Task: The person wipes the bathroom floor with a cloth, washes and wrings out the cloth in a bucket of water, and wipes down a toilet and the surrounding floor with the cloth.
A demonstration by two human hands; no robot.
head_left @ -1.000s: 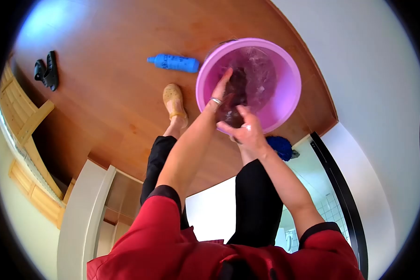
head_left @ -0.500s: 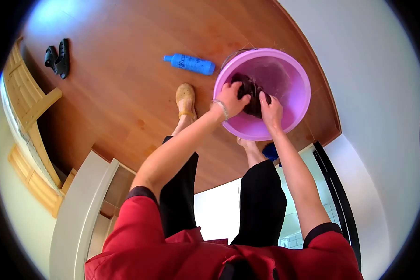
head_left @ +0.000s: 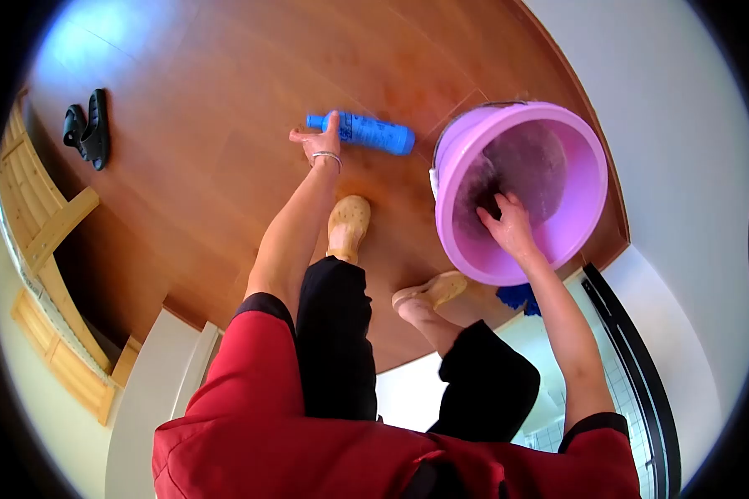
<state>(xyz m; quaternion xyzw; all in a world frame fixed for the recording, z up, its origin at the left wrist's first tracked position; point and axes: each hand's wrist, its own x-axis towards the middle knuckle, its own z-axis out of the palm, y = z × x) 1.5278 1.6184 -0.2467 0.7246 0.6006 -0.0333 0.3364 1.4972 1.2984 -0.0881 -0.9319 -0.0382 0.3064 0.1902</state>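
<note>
My left hand (head_left: 319, 143) is at the cap end of a blue bottle (head_left: 376, 134) lying on the wooden floor. Its thumb and forefinger are spread around the neck, and a bracelet circles the wrist. Inside the pink bucket (head_left: 453, 229), my right hand (head_left: 512, 229) has its thumb and fingers apart. Just beyond its fingertips is a dark, wet bundle like cloth (head_left: 489, 193), mostly under cloudy water; whether the fingertips touch it I cannot tell.
My feet in tan clogs (head_left: 349, 223) stand near the bucket. Dark slippers (head_left: 96, 133) and a wooden frame (head_left: 54, 224) are at left. A blue bristly thing (head_left: 520, 298) lies below the bucket, with a white wall (head_left: 666, 150) to the right.
My left hand has left the dark bundle and moved out of the bucket to the bottle. My right hand has opened, and the bundle has sunk lower. The view has shifted.
</note>
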